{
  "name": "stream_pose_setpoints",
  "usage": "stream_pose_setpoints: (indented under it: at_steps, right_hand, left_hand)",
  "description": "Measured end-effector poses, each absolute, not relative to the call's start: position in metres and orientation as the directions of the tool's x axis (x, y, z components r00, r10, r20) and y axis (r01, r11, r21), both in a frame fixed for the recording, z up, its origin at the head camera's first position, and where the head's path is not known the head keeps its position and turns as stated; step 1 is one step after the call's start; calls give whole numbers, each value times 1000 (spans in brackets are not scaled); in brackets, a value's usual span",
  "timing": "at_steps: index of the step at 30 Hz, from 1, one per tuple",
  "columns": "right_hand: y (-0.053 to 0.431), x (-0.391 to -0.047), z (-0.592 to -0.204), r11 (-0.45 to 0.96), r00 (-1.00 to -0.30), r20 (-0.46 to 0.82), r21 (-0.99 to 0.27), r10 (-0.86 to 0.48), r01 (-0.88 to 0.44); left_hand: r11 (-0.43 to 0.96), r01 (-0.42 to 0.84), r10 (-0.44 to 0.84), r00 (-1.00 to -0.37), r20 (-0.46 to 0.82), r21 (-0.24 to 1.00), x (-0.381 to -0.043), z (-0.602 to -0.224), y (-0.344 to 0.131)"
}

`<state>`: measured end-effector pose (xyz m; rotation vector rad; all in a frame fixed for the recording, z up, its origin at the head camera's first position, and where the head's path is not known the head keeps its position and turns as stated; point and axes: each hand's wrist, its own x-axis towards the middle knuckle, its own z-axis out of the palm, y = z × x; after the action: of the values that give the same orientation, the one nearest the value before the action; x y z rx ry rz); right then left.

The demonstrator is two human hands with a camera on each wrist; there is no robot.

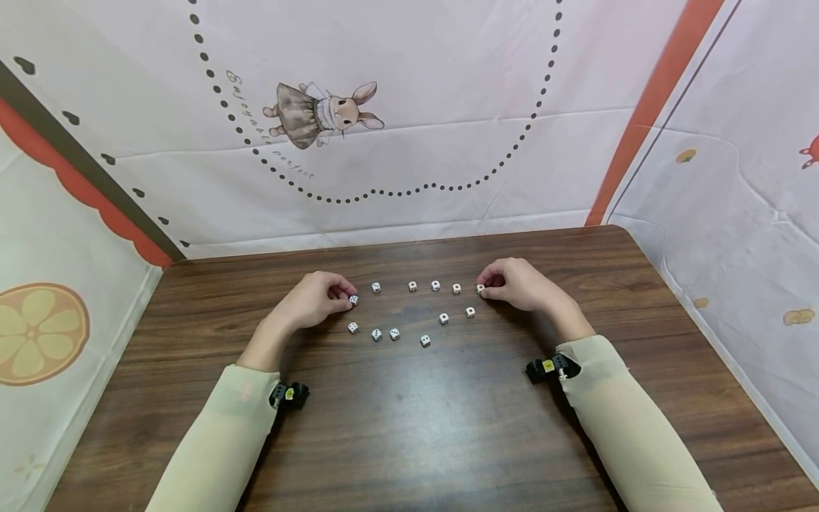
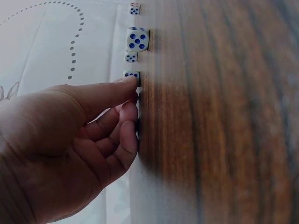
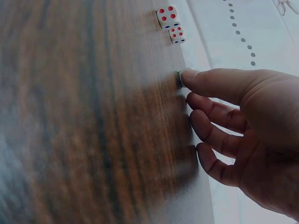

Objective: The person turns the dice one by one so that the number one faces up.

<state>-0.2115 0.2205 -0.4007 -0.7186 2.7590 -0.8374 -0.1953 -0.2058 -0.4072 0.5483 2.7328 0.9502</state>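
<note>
On the left of the group of dice, my left hand (image 1: 315,299) pinches a white die (image 1: 354,301) between thumb and fingers at the tabletop. In the left wrist view the thumb partly covers that die (image 2: 131,74), which shows blue dots. On the other side my right hand (image 1: 517,284) pinches another white die (image 1: 480,289) at the end of the far row. Its thumb hides most of that die (image 3: 181,79) in the right wrist view. Closest to the left hand lie one die (image 1: 376,287) and another (image 1: 353,328); a die (image 1: 470,312) lies near the right hand.
Between the hands several more dice form a loose ring, among them a far die (image 1: 436,286) and a near die (image 1: 425,341). They lie on a brown wood-grain table (image 1: 409,441). A printed white cloth (image 1: 448,85) hangs behind the table and at both sides.
</note>
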Motion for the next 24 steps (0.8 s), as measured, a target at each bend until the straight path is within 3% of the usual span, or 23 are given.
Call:
stream_pose_setpoints:
  at_steps: [8, 17, 24]
  right_hand:
    - [221, -211, -400, 728, -870, -23, -559, -492, -397]
    - [222, -211, -402, 726, -872, -26, -566, -489, -390]
    - [222, -211, -401, 721, -871, -22, -572, -491, -392]
  left_hand:
    - [731, 271, 395, -916, -65, 626, -195, -407, -204]
    - [808, 213, 308, -947, -86, 549, -193, -404, -195]
    - [830, 233, 313, -947, -77, 506, -194, -403, -193]
